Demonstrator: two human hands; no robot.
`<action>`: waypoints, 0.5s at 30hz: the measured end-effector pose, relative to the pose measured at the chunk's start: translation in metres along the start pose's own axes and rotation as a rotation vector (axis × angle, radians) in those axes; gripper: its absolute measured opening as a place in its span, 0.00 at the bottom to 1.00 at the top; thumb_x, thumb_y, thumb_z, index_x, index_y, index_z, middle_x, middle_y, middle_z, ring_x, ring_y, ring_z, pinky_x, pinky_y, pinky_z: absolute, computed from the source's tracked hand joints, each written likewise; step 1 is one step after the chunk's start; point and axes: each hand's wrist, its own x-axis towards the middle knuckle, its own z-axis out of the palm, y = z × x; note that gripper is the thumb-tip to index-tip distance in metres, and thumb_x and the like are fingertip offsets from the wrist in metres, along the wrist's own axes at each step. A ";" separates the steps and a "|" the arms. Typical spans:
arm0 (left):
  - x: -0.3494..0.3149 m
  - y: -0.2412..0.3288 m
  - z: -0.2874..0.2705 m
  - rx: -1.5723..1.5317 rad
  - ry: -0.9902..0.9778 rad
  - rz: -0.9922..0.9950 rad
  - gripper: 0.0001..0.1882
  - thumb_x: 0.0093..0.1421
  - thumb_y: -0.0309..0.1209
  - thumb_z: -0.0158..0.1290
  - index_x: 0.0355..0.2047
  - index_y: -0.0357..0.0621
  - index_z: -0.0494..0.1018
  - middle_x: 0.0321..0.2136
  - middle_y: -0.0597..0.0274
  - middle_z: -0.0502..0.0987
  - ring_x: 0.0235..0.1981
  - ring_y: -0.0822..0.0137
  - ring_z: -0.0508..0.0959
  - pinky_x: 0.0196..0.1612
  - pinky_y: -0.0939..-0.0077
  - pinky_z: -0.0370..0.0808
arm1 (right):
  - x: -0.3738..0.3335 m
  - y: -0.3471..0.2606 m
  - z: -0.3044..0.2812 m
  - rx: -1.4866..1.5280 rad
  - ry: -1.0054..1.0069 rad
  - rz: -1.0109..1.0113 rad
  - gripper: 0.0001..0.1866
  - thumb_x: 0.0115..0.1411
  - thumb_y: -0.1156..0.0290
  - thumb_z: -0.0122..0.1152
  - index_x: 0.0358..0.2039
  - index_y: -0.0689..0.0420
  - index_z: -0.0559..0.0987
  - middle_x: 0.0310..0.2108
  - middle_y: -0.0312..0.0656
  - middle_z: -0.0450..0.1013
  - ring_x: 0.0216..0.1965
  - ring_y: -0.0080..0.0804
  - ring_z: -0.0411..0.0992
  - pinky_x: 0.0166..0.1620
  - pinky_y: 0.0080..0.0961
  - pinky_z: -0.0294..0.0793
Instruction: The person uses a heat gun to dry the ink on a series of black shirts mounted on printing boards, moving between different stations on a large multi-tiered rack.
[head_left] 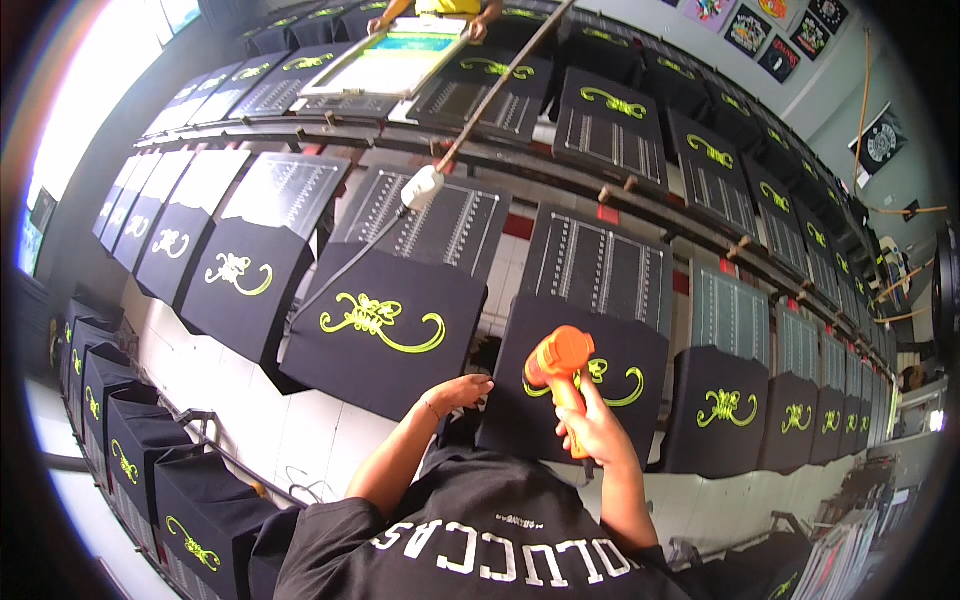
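The right hand (600, 430) wraps its fingers closely round the handle (568, 398) of the orange blower (562, 352), its bulky head just beyond them, over black cloth (515, 425). It looks light, hard and top-heavy, best gripped mid-handle. The left hand's (462, 392) fingers curl loosely beside that cloth's left edge; whether they pinch anything, I cannot tell.

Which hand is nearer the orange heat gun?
The right: your right hand grips the orange heat gun by its handle; your left hand is off to its left, apart from it.
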 end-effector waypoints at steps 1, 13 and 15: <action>-0.010 0.027 -0.014 0.146 0.067 0.047 0.17 0.66 0.40 0.49 0.44 0.36 0.70 0.46 0.50 0.74 0.50 0.59 0.72 0.51 0.67 0.69 | -0.003 -0.003 -0.002 0.013 -0.005 0.020 0.44 0.62 0.76 0.53 0.72 0.46 0.40 0.38 0.43 0.69 0.25 0.23 0.70 0.24 0.20 0.75; -0.078 0.304 -0.123 0.519 0.897 0.753 0.18 0.64 0.37 0.53 0.47 0.36 0.70 0.38 0.42 0.77 0.36 0.48 0.76 0.43 0.61 0.73 | -0.036 0.001 0.000 0.008 0.285 -0.021 0.48 0.58 0.77 0.54 0.72 0.42 0.39 0.44 0.45 0.70 0.26 0.27 0.71 0.23 0.23 0.74; -0.089 0.297 -0.125 0.681 0.859 0.693 0.16 0.67 0.39 0.50 0.39 0.36 0.72 0.25 0.43 0.75 0.26 0.45 0.74 0.34 0.62 0.73 | -0.033 0.000 0.010 0.064 0.283 -0.054 0.47 0.58 0.76 0.54 0.72 0.43 0.40 0.45 0.47 0.69 0.24 0.27 0.71 0.22 0.22 0.74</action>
